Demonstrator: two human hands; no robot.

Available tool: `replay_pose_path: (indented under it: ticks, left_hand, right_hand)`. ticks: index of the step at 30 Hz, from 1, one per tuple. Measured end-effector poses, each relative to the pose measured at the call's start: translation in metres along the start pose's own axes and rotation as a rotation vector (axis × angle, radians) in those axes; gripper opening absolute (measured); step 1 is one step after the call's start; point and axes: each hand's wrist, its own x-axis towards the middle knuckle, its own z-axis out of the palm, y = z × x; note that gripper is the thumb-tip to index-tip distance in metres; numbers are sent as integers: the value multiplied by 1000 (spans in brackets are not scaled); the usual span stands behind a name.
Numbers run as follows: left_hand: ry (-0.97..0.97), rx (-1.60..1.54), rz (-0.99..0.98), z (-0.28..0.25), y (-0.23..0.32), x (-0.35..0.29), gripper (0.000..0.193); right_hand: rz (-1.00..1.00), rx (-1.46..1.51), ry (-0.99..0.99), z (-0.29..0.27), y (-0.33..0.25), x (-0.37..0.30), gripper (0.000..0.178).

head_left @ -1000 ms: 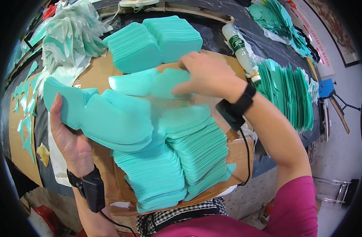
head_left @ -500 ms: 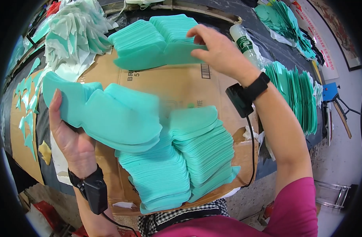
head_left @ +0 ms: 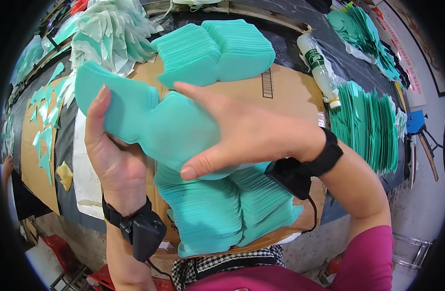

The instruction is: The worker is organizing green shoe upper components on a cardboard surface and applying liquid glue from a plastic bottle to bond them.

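Observation:
My left hand [head_left: 116, 162] is closed around the left part of a thin stack of teal foam cutouts [head_left: 123, 99], shaped like insoles with a narrow waist. They are held up and tilted over the cardboard. Across the right end of these cutouts lies my right hand [head_left: 254, 131], its thumb and forefinger spread wide; its other fingers are partly hidden. Below both hands sits a tall double stack of the same cutouts [head_left: 203, 213], its top partly covered. A second double stack [head_left: 188, 53] rests beyond them on the cardboard.
Under the stacks lies a cardboard sheet [head_left: 292, 99]. A plastic bottle [head_left: 317, 63] lies right of the far stack, near rows of green sheets [head_left: 365, 128]. Pale layered scraps [head_left: 108, 36] heap at the far left; a yellow foam scrap [head_left: 64, 175] lies nearer.
My right hand has come from the far stack toward me and now lies across the held cutouts. My left hand still grips them. The whole view has shifted slightly.

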Motion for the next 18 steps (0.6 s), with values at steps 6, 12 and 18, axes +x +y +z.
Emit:
replay_pose_path:
  ticks: [6,12,18]
  left_hand:
    - [-36,54,-101,0,-4,-3,40]
    - [-31,-156,-220,-20,-29,17,25]
    - [64,6,-260,-7,-23,8,33]
  right_hand:
    - [2,52,-50,0,11,-2,116]
    - [-386,-737,488,41,-28,-6,70]
    - [-399,-948,550,53,-2,15,62]
